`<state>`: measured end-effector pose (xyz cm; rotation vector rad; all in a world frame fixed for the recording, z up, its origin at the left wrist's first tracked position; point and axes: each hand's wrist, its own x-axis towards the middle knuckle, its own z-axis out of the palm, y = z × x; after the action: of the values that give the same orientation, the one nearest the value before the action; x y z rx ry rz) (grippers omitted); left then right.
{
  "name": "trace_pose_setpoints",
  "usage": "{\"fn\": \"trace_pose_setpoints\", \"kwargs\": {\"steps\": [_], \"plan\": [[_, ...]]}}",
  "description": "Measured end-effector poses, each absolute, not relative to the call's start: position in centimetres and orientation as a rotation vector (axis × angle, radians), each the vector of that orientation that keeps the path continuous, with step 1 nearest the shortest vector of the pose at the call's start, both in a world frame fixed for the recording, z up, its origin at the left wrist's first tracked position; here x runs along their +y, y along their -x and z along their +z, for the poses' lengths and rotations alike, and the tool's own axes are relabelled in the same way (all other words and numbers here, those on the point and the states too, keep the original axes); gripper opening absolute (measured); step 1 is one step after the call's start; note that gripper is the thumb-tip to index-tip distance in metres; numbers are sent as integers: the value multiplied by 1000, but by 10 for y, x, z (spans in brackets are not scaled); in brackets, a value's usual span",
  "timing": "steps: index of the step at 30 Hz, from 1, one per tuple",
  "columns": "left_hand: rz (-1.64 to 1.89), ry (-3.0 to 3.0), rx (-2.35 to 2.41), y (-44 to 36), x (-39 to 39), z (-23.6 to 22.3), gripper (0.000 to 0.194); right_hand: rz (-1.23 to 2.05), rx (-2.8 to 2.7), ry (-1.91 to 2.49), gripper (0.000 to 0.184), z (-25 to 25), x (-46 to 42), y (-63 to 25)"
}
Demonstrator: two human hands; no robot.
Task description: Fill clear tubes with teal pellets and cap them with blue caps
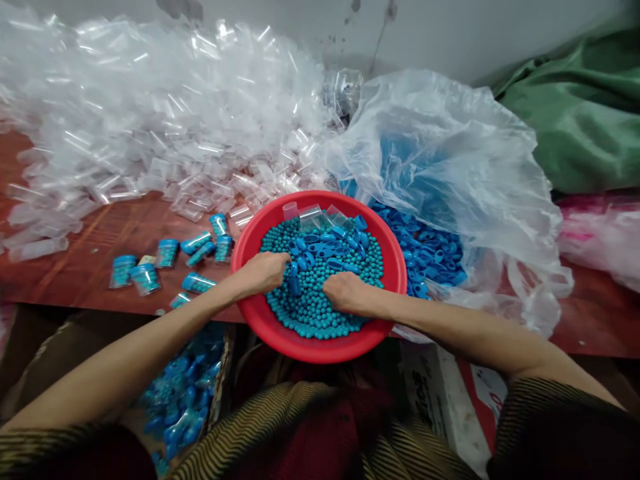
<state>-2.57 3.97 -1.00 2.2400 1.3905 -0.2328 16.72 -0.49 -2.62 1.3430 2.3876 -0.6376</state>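
Closest to the viewer, yellow-and-dark striped cloth [265,413] covers the person's lap and sleeves, with a printed carton [425,387] below the table edge on the right and, on the left, a heap of blue-topped pieces [180,380] down beside a cardboard flap. Past these, a red basin [320,352] sits at the front edge of the reddish table [90,280], holding a bed of turquoise beads [315,313]. The right hand [345,291] is curled into a fist against the beads, its fingers turned under, so I cannot tell whether they close on anything. The left hand [270,270] is bent over the beads at the basin's left side, its fingertips next to an upright blue cap [295,279]; whether it pinches that cap cannot be told. Loose blue caps [327,248] lie on the beads beyond both hands, and clear tubes [311,217] rest by the far rim. Left of the basin, capped tubes filled with beads [167,253] lie scattered. Farther back, a mound of blue caps [435,257] spills from a crumpled plastic bag [480,167], beside a big heap of clear tubes [175,113]; green fabric [580,113] fills the right corner before a stained grey wall [450,33].
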Motion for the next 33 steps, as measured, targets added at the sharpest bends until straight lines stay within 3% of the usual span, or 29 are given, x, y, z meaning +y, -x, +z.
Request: {"fn": "trace_pose_setpoints", "kwargs": {"steps": [6, 14, 20, 25, 29, 33], "plan": [[-249, -2216, 1466, 20, 49, -15, 41, -725, 2441, -1428, 42, -43, 14, -146], [130, -1585, 1243, 23, 28, -3, 35, -1361, 2521, -1779, 46, -28, 14, -153], [445, -959, 990, 16, 19, -4, 25, -2033, 2326, -1885, 42, -21, 14, -153], [539, -818, 964, 7, 22, 1, 20, -2411, 2226, -1693, 18, -11, 26, -164], [511, -956, 980, -6, 21, 4, 29, -2302, 2176, -1490, 13, 2, 38, -174], [445, -1244, 1128, -10, 18, 11, 25, -1869, 2272, -1411, 7, 11, 44, -191]]}}
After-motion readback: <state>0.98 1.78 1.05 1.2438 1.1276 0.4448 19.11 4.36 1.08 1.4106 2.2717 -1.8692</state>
